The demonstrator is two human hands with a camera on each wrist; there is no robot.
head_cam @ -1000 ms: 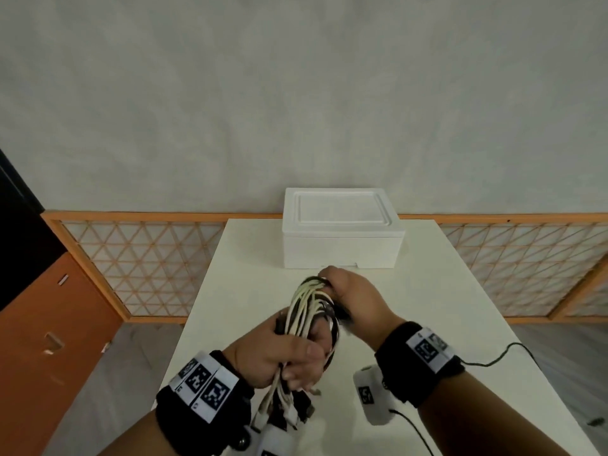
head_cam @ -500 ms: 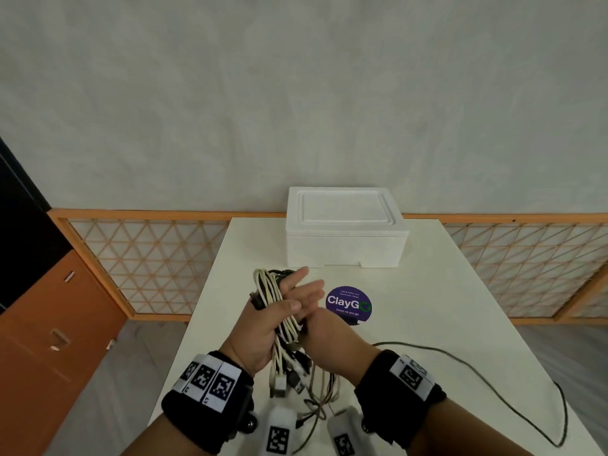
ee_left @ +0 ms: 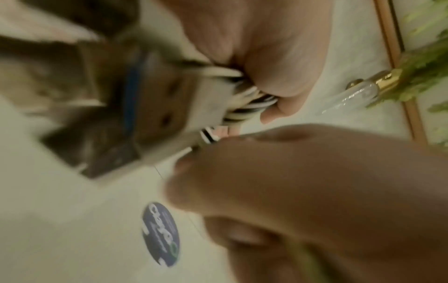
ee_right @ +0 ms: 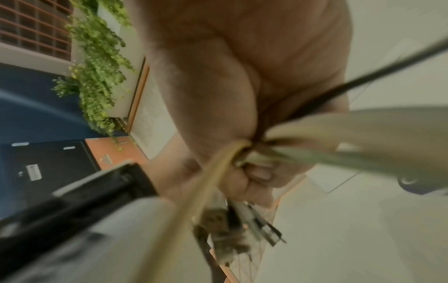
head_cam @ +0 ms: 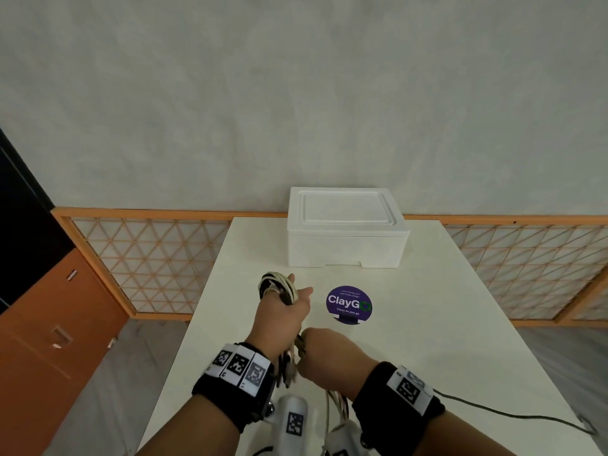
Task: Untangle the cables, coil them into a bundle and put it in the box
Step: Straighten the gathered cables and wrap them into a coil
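A coil of white and black cables (head_cam: 274,284) loops over my left hand (head_cam: 283,317), which holds it above the white table (head_cam: 427,340). The left wrist view shows those fingers (ee_left: 274,109) curled round the strands (ee_left: 244,99). Just behind and to the right, my right hand (head_cam: 320,348) grips the loose ends hanging from the coil, its fingers (ee_right: 254,176) closed on them. Plug ends (ee_right: 244,226) dangle below the fists. The white foam box (head_cam: 345,248) stands at the far end of the table with its lid on.
A round purple ClayGo sticker (head_cam: 349,304) lies flat between my hands and the box. A thin black lead (head_cam: 493,413) trails over the table at the right. An orange lattice screen (head_cam: 158,258) and an orange cabinet (head_cam: 49,340) stand to the left.
My right hand has dropped from the top of the coil to the loose ends below my left hand. The left hand has carried the coil forward and left, uncovering the sticker.
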